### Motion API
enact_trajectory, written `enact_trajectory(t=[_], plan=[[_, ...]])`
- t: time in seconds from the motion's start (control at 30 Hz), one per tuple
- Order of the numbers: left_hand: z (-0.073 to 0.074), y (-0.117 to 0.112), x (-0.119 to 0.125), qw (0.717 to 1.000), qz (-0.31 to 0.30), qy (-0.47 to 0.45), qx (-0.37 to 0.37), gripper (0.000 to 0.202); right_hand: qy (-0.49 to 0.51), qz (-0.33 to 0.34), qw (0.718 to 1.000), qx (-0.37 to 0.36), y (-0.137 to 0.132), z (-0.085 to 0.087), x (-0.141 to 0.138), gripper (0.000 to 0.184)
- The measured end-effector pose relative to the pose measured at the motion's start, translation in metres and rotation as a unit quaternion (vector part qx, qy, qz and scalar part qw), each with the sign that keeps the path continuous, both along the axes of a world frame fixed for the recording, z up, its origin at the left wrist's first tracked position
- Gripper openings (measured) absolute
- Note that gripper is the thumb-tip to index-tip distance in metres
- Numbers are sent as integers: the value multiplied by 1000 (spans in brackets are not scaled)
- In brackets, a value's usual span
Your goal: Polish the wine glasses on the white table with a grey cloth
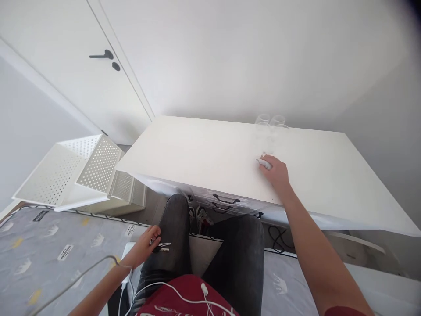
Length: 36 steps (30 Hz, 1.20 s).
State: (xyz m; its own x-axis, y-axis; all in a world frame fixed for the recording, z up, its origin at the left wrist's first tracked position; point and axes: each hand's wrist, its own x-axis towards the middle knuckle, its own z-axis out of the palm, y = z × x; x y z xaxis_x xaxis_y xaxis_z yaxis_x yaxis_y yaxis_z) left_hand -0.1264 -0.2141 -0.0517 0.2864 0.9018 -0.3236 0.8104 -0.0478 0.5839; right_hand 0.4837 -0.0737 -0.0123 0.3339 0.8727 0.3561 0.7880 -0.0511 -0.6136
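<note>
My right hand [274,170] is closed around a small white wad [264,163] that looks like tissue or cloth. The hand rests low over the top of the white dresser [197,145]. Just beyond it, against the wall, stand two clear drinking glasses [278,120], seen faintly against the white surface. My left hand [149,240] lies by my left thigh with its fingers curled. Some small black and white strips [162,246] stick out from those fingers, and their kind is too small to make out.
Drawers with black handles [226,199] face my knees. To the left is a white perforated rack [95,169], with a door [66,74] behind it. Grey crown-patterned bedding [62,250] lies beneath me. A white cable [177,289] crosses my lap.
</note>
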Motion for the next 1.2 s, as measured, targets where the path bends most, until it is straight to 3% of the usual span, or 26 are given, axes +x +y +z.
enact_trajectory(t=[0.17,0.43,0.73,0.87,1.03,1.13,1.2], plan=[[-5,0,-22,983,127,-112,-70,41,1,0,1000,21,-5,-4,2,37],[-26,-12,-40,969,171,-164,-69,37,7,-11,1000,-12,-14,-5,0,34],[-42,-26,-53,943,255,-201,-79,58,20,-14,1000,-1,-16,2,-6,34],[-41,-23,-47,947,257,-177,-72,53,23,-12,1000,-11,-17,2,-7,34],[-33,-15,-43,963,243,-109,-30,25,2,-10,1000,3,-10,-11,4,36],[-22,-11,-51,965,246,-92,11,28,-12,-5,1000,15,-6,-12,4,37],[-11,-8,-64,958,267,-74,79,32,-23,-3,1000,4,-4,-6,-1,39]])
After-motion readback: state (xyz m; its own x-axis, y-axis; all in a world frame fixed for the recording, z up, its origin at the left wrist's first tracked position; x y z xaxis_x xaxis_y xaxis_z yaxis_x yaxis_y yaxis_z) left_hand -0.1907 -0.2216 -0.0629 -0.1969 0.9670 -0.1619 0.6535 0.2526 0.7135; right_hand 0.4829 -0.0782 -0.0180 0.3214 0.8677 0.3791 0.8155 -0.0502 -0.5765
